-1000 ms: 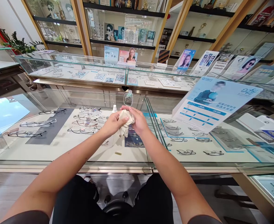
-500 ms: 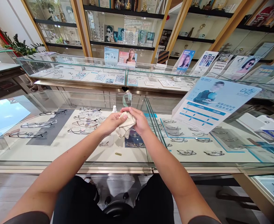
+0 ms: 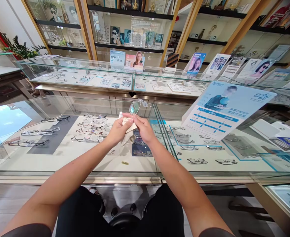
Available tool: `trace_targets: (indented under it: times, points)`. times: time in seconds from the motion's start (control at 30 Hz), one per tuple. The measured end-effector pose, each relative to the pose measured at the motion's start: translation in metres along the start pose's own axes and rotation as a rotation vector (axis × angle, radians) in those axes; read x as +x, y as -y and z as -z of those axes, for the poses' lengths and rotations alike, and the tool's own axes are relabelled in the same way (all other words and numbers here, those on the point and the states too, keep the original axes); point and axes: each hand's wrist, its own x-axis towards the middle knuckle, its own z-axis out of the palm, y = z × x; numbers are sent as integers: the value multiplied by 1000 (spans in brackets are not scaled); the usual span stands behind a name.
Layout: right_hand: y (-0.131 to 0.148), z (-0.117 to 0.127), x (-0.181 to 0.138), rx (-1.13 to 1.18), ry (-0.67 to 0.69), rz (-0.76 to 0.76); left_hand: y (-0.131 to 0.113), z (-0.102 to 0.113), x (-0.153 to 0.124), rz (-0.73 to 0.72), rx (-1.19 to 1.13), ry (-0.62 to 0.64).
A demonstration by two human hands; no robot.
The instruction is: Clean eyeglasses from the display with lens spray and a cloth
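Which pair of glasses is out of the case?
The clear-lens glasses pinched with a cloth between the left hand and right hand; all other frames lie under the counter glass.

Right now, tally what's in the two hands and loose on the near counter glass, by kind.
Clear-lensed pair of glasses, held by both hands: 1
Beige cleaning cloth, in the left hand and under the right hand: 1
Small white spray bottle behind the hands: 1
Short brass-coloured cylinder on the glass: 1
Blue-and-white leaflet stand: 1
Total: 5
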Motion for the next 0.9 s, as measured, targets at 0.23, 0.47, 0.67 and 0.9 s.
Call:
trace_targets:
  times: [0.23, 0.47, 0.67, 0.9]
  points:
    - [-1, 1, -1, 59, -7, -62, 0, 2, 0, -15, 44, 10]
    - [-3, 10, 6, 157, -147, -104, -11, 9, 2, -20, 105, 242]
    - [-1, 10, 7, 258, -183, -136, -11, 10, 3, -88, 158, 176]
    - [-1, 1, 6, 271, -182, -173, -4, 6, 2, -143, 213, -32]
